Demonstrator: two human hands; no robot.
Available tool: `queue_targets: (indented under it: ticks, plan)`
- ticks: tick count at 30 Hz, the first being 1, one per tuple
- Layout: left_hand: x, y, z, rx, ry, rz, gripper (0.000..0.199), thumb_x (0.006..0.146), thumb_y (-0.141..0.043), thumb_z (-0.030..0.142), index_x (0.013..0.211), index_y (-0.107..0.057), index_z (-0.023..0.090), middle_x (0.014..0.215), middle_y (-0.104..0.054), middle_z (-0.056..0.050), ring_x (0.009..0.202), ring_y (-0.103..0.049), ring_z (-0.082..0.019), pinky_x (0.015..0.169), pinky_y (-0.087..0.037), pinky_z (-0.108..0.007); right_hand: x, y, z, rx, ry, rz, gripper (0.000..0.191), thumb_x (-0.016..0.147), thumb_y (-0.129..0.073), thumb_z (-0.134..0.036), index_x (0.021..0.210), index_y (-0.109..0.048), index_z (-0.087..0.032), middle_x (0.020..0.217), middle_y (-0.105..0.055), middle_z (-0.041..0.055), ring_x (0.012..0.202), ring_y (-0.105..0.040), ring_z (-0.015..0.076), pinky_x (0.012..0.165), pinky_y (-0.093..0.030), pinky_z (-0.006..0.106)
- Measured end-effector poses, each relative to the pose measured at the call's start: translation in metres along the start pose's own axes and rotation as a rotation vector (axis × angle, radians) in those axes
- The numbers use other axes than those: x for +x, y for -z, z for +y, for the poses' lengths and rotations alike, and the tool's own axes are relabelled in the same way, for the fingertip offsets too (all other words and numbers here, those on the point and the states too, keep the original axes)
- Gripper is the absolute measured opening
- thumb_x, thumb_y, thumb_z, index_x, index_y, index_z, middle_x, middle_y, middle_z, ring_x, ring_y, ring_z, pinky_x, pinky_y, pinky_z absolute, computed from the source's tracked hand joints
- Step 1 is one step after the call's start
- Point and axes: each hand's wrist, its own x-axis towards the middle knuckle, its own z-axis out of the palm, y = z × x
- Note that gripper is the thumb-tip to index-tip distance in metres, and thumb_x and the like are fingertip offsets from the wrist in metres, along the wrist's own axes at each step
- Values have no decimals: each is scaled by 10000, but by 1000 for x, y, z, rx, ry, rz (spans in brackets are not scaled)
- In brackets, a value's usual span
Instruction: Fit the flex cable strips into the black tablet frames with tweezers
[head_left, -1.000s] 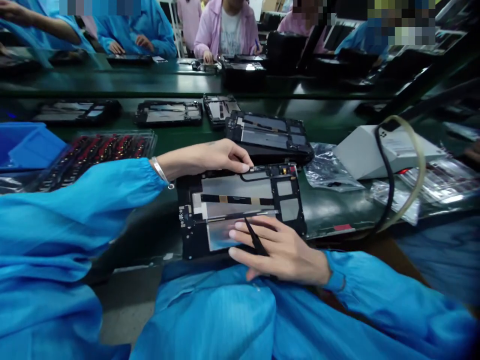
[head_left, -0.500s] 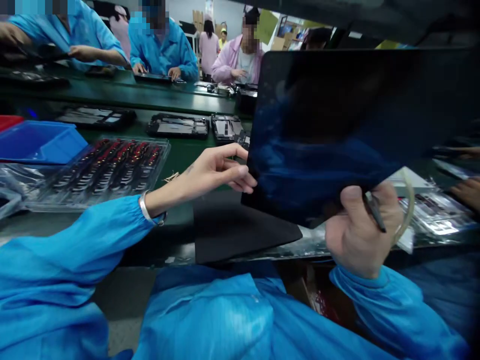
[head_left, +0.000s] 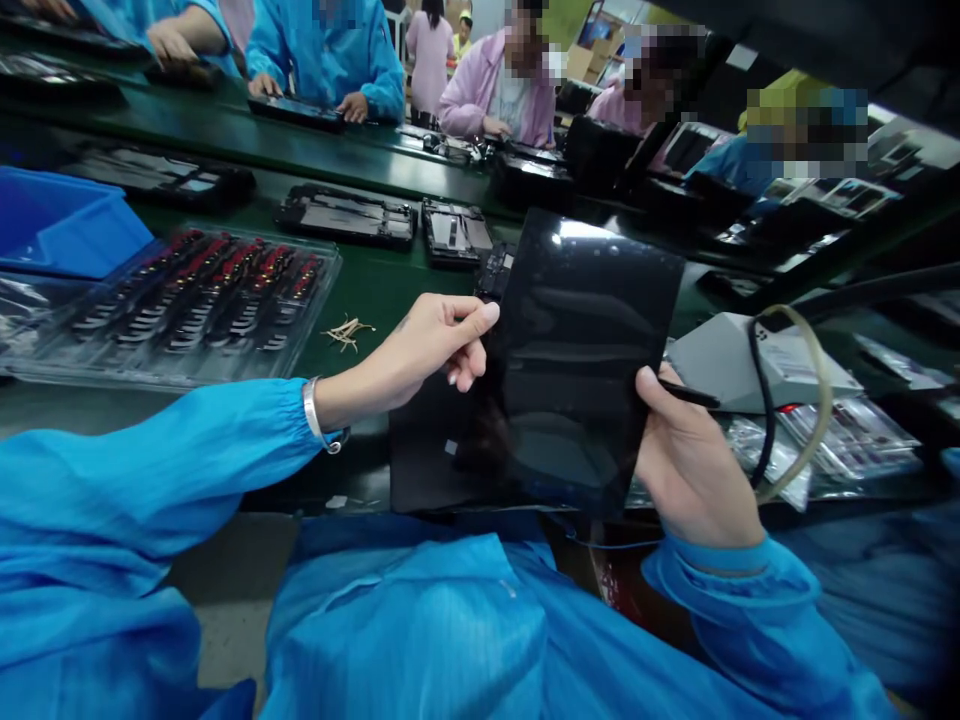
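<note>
A glossy black screen panel stands tilted over a dark flat mat at the front of the bench. My right hand grips the panel's right edge, thumb on the near face. A thin dark pen-like tool sticks out between that thumb and the fingers. Close to the panel's left edge is my left hand, thumb and fingers pinched together; whether anything is between them I cannot make out. A small white square shows on the dark surface below it.
Left lie a clear tray of small parts, a blue bin and rubber bands. Opened tablet bodies line the bench behind. At right stand a grey device, a looped tube and bagged parts. Co-workers sit opposite.
The panel has come down and turned, its right edge swinging inward with my right hand. My left hand's fingers have closed into a pinch and come off the panel's corner.
</note>
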Motion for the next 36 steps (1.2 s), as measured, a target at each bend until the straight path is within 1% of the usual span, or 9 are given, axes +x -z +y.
queue_targets:
  ticks: [4,9,16,19,22,24,27,32,36]
  plan:
    - [2,1,-3,8,28,15,492,951,-647,512,663,-457,161,523,-593,11,379,-496,-37,382,-329,-143,3,2,4,-7,-41,-4,129,873,-733,-272,1000,-747,-257,1236,-749,13,1272,-649,237,1165,-494,427]
    - [3,2,-4,17,40,7,486,960,-639,501,666,-459,158,529,-600,10,384,-502,-35,387,-335,-141,5,6,7,-68,-19,-24,162,903,-707,-337,1047,-744,-275,1211,-758,14,1241,-670,241,1133,-522,439]
    - [2,0,-2,16,43,4,406,1041,-540,305,673,-461,152,521,-600,13,377,-507,-35,386,-340,-130,5,9,8,-64,1,-52,131,915,-694,-307,1030,-746,-275,1193,-765,14,1213,-687,227,1135,-518,421]
    - [2,0,-2,15,42,0,418,1023,-575,338,666,-466,149,526,-606,10,380,-515,-36,388,-352,-128,5,9,8,-61,-1,-45,117,922,-683,-304,1016,-749,-283,1181,-768,2,1227,-679,225,1149,-506,437]
    - [2,1,-1,21,18,-14,438,987,-626,409,668,-481,145,538,-620,1,393,-535,-45,392,-366,-130,5,9,8,-83,32,-81,140,939,-652,-296,1046,-742,-297,1162,-772,-20,1247,-666,215,1162,-491,468]
    - [5,4,1,34,1,-40,443,979,-634,431,674,-491,144,530,-619,0,390,-532,-47,391,-364,-133,4,7,10,-120,98,-99,181,963,-611,-291,1099,-731,-295,1174,-767,-23,1266,-653,210,1162,-485,489]
    - [13,11,5,69,-33,-106,460,959,-659,454,660,-480,154,509,-609,3,374,-508,-50,383,-355,-143,-4,1,15,-153,192,-58,269,987,-567,-290,1228,-688,-298,1257,-734,-15,1288,-635,206,1158,-484,502]
    - [31,25,9,161,-128,-219,557,846,-739,593,595,-491,161,504,-597,-20,364,-484,-59,380,-325,-174,-26,-9,28,-173,241,-22,414,1010,-508,-266,1416,-563,-322,1408,-645,16,1311,-614,189,1130,-506,496]
    - [39,29,9,191,-161,-287,557,835,-746,594,572,-496,171,500,-589,-28,361,-475,-71,391,-318,-201,-37,-10,38,-191,266,28,450,1010,-495,-257,1453,-526,-332,1453,-608,18,1310,-614,175,1099,-531,477]
